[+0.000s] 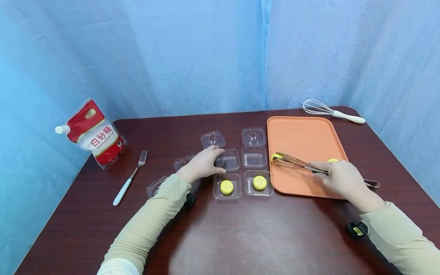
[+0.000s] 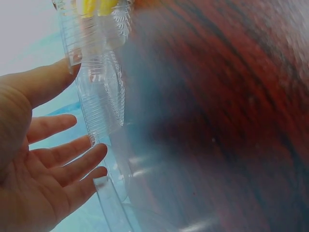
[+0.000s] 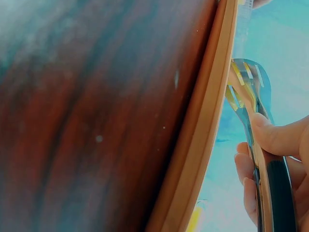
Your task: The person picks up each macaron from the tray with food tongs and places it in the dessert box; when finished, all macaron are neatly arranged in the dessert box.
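My right hand (image 1: pixel 343 181) grips a pair of metal food tongs (image 3: pixel 260 140) with dark handles, thumb on one arm and fingers on the other. Between the tongs' slotted tips is a yellow macaron (image 1: pixel 275 157), over the left edge of the orange tray (image 1: pixel 306 133). My left hand (image 1: pixel 203 164) spans a clear plastic box (image 1: pixel 231 160), thumb at its near edge and fingertips at its far edge. Nearer me, one yellow macaron (image 1: pixel 227 187) sits in a clear box, and another macaron (image 1: pixel 259 182) in the box beside it.
A clear box (image 1: pixel 254 157) stands right of the left hand's one, lids (image 1: pixel 253 136) behind; more clear plastic lies under the left arm. Another macaron (image 1: pixel 332 160) shows beside the right hand. A whisk (image 1: pixel 330 110), fork (image 1: pixel 130 177) and red sugar pouch (image 1: pixel 97 133) lie farther out.
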`<action>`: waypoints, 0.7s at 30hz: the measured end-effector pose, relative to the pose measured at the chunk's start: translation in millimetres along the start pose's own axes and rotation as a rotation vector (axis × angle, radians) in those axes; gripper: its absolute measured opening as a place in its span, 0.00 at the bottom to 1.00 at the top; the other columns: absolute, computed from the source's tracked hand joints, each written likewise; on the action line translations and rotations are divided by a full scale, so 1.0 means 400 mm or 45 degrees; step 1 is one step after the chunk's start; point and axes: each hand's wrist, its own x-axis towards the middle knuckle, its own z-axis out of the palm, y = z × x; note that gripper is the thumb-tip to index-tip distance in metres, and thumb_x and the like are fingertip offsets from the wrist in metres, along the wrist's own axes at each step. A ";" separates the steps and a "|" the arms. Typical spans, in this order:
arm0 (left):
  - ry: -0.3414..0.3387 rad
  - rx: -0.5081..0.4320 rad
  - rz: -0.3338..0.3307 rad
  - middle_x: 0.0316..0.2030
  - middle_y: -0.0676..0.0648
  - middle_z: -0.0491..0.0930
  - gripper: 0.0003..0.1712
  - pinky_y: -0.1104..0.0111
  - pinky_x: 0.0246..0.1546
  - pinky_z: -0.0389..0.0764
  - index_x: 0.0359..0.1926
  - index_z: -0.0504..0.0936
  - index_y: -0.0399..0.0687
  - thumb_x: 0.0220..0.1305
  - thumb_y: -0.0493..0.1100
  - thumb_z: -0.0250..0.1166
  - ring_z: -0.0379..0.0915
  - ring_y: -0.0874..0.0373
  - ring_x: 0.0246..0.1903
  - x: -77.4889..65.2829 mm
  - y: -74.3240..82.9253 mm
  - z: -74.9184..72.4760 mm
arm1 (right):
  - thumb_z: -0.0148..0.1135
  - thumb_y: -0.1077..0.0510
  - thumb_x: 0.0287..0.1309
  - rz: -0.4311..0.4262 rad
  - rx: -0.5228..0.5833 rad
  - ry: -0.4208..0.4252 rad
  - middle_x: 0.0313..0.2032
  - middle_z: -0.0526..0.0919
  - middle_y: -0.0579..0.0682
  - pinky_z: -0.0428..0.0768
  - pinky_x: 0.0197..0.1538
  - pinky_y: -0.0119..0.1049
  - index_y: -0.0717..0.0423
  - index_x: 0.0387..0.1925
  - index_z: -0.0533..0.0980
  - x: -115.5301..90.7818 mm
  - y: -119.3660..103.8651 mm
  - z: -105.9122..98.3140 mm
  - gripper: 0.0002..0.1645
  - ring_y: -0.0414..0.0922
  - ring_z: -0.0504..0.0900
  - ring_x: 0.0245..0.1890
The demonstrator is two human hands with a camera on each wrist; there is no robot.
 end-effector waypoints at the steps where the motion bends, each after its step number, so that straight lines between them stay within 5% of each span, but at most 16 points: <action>1: 0.003 -0.006 0.003 0.65 0.38 0.65 0.42 0.58 0.65 0.65 0.66 0.66 0.40 0.55 0.52 0.70 0.60 0.46 0.66 0.000 0.000 0.000 | 0.70 0.60 0.46 -0.004 -0.005 0.009 0.12 0.72 0.42 0.63 0.19 0.34 0.55 0.48 0.82 0.000 0.001 0.000 0.22 0.46 0.75 0.20; 7: 0.004 -0.034 -0.002 0.65 0.38 0.65 0.43 0.57 0.66 0.64 0.67 0.65 0.40 0.54 0.51 0.71 0.59 0.47 0.67 -0.001 0.000 -0.001 | 0.71 0.60 0.46 -0.030 -0.009 0.062 0.13 0.78 0.50 0.58 0.15 0.33 0.55 0.48 0.82 0.002 0.003 0.005 0.23 0.43 0.72 0.14; 12: 0.002 -0.048 -0.011 0.66 0.39 0.65 0.43 0.57 0.66 0.63 0.67 0.65 0.41 0.54 0.51 0.71 0.58 0.47 0.67 -0.002 -0.002 -0.001 | 0.73 0.62 0.42 -0.105 0.025 0.193 0.30 0.86 0.60 0.54 0.12 0.31 0.57 0.46 0.83 0.005 -0.005 0.005 0.23 0.36 0.68 0.09; 21: 0.015 -0.041 -0.001 0.65 0.39 0.66 0.43 0.58 0.66 0.63 0.67 0.65 0.40 0.54 0.51 0.71 0.59 0.48 0.67 0.001 -0.004 0.000 | 0.73 0.64 0.43 -0.163 0.066 0.251 0.34 0.87 0.59 0.48 0.14 0.29 0.56 0.45 0.83 0.018 -0.030 0.000 0.22 0.30 0.57 0.07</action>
